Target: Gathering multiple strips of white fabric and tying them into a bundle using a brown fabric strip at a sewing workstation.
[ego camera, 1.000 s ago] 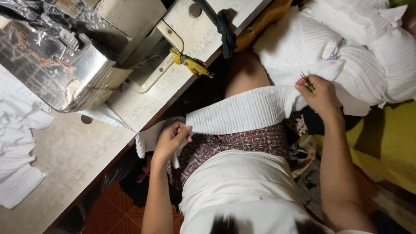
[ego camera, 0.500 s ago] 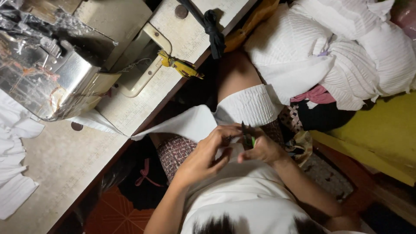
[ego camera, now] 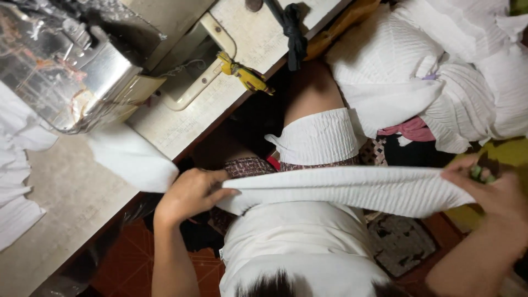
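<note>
Hands grip opposite ends of a white ribbed fabric strip (ego camera: 352, 190), stretched taut across your lap. Your left hand (ego camera: 192, 192) is closed on its left end, beside the sewing table (ego camera: 66, 192) edge. Your right hand (ego camera: 489, 190) pinches the right end and also holds a small green tool (ego camera: 477, 172). White garments (ego camera: 440, 71) lie heaped beyond your knees.

One head cam only, worn by the person, looking steeply down over their own lap, close in. The counter (ego camera: 66, 198) w/ sewing machine (ego camera: 66, 71) takes the upper left of frame; a heap of white cloth (ego camera: 440, 66) sits upper right, floor along the bottom.
</note>
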